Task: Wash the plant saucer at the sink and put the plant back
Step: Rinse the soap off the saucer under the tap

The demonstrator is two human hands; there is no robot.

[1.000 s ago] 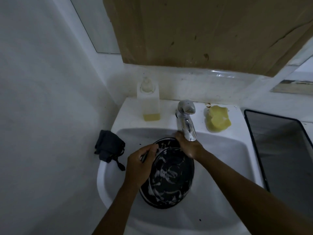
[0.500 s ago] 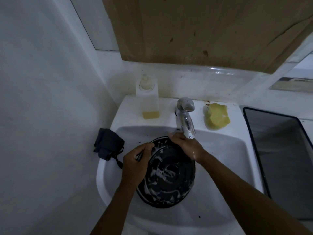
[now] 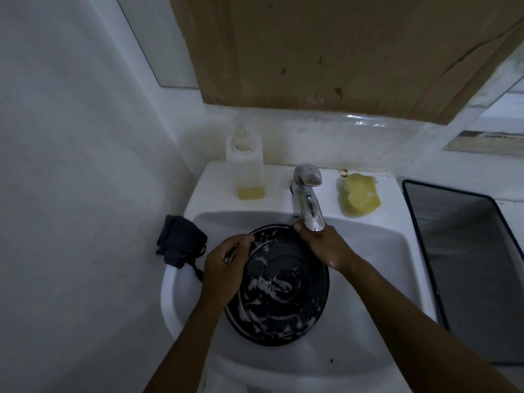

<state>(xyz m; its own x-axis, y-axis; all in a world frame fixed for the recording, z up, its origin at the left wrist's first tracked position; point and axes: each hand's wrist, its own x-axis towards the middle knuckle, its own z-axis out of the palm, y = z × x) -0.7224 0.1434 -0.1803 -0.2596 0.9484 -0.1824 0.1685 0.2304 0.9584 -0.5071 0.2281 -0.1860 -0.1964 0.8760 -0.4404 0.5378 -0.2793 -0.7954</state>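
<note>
Head view, dim light. The left hand curls over the left rim of the black round saucer and hides that stretch of rim; a thin pale line between its fingers is too small to identify. The fingertips of the right hand lie behind the spout of the chrome tap and the saucer's far rim, so its grip cannot be judged. Whether water runs cannot be told. The saucer covers the bottom of the white ceramic sink. Both forearms and the sink's front leave the lower edge. The brown cardboard sheet is cut by the upper edge, the black mesh container by the right edge.
</note>
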